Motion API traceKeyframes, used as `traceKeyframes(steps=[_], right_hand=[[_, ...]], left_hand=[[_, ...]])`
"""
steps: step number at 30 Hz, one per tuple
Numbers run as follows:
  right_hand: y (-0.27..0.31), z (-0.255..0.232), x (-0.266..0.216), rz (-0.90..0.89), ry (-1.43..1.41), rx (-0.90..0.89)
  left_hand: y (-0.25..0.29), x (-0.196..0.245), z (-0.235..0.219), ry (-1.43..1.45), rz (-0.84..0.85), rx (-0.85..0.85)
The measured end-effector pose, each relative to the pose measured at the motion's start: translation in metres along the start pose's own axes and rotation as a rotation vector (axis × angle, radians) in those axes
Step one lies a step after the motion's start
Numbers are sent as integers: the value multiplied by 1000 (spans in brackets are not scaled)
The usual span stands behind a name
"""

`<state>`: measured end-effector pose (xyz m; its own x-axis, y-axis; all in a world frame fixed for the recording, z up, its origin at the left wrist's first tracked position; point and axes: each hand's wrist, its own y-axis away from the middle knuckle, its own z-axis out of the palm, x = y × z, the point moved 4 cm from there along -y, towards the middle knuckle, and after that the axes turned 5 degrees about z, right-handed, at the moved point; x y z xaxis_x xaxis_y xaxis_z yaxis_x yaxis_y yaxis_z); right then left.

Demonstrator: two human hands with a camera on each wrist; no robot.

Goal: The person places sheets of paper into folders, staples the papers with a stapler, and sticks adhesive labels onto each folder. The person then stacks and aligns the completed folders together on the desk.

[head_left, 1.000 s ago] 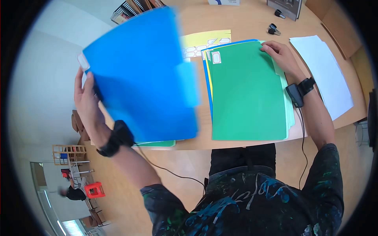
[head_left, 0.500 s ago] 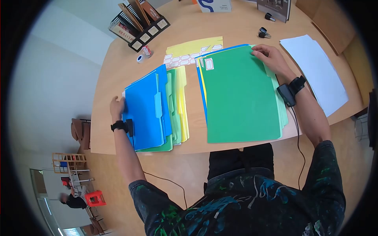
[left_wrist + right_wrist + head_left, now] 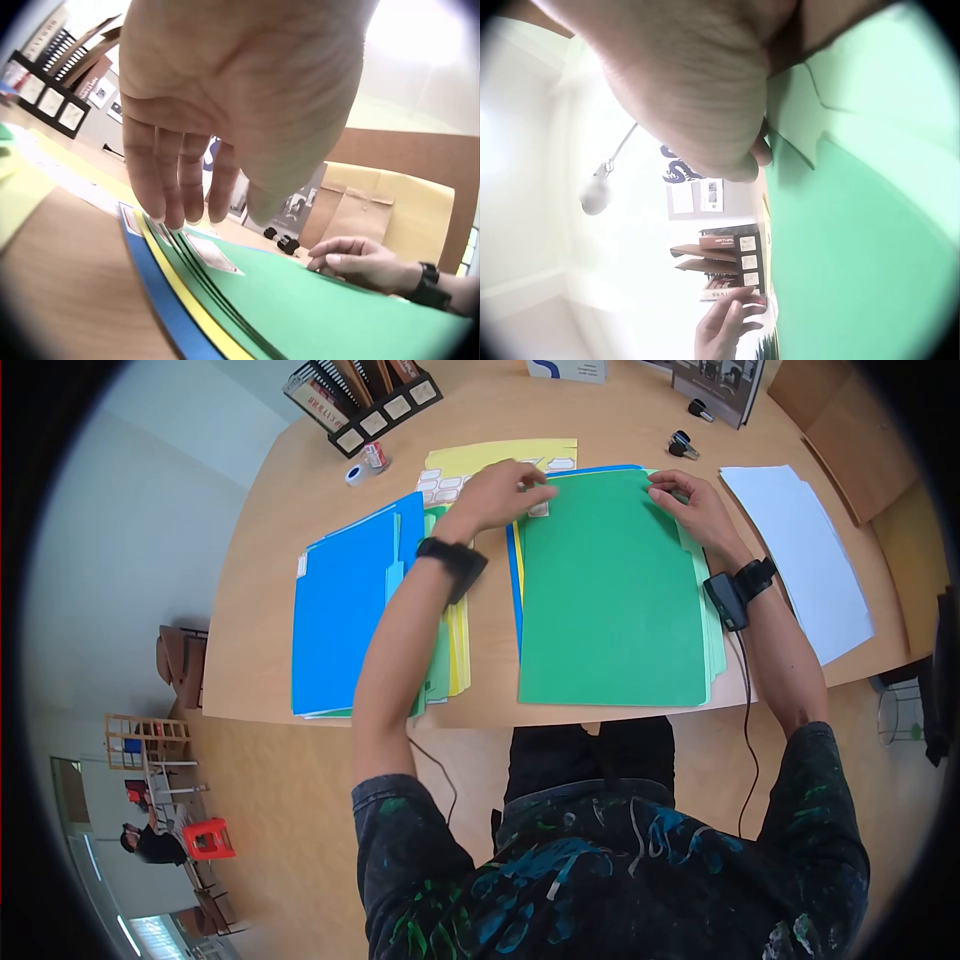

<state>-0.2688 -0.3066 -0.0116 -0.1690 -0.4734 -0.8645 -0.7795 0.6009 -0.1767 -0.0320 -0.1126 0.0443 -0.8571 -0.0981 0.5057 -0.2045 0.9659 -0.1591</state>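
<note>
A stack of folders lies in front of the person, with a green folder (image 3: pixel 620 600) on top and a yellow folder (image 3: pixel 166 262) and a blue folder (image 3: pixel 144 266) showing along its left edge. Over the stack's far left corner reaches the left hand (image 3: pixel 497 497), palm down. In the left wrist view its fingers hang nearly straight, tips right at the white labels (image 3: pixel 214 253). At the far right corner of the same stack, the right hand (image 3: pixel 695 508) rests with loosely bent fingers. A second stack, topped by a blue folder (image 3: pixel 345 595), lies under the left forearm.
Behind the stacks lies a yellow sheet with stickers (image 3: pixel 450 458). White paper (image 3: pixel 795 555) is at the right. Farther back are black clips (image 3: pixel 683 444), a desk organizer (image 3: pixel 385 418) with books, and a roll of tape (image 3: pixel 354 475). A person (image 3: pixel 155 845) sits far left.
The left hand laid the blue folder on the left stack, let go and moved right to the green-topped stack's corner. The right hand stayed at its corner.
</note>
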Motion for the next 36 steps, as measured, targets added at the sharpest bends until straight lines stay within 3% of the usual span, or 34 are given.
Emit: traceKeyframes(steps=[1,5,7,16,23,25,26,28,35,36], right_hand=[[-1,0,0,-11,-1,12],[3,0,3,4,-14,-20],[3,0,-7,-50,115,-35],[1,0,-3,-49,168,6],[3,-2,-5,-60,223,53],[3,-2,-5,-83,237,37],[3,-2,-4,-84,240,37],[5,-2,-5,-88,350,104],[8,-5,-12,-114,463,263],[7,-8,-11,-56,324,275]], left_hand=[[-6,3,6,-66,-26,-86],[-15,-1,19,-96,-74,-167],[-20,-8,18,-53,-122,-110],[-2,-20,23,91,-170,29],[-6,-25,24,190,-201,-17],[-5,-23,26,276,-324,-75],[-2,-20,25,278,-323,-74],[4,-11,24,443,-162,-30],[10,-22,35,858,-219,44],[11,-22,35,905,-238,62]])
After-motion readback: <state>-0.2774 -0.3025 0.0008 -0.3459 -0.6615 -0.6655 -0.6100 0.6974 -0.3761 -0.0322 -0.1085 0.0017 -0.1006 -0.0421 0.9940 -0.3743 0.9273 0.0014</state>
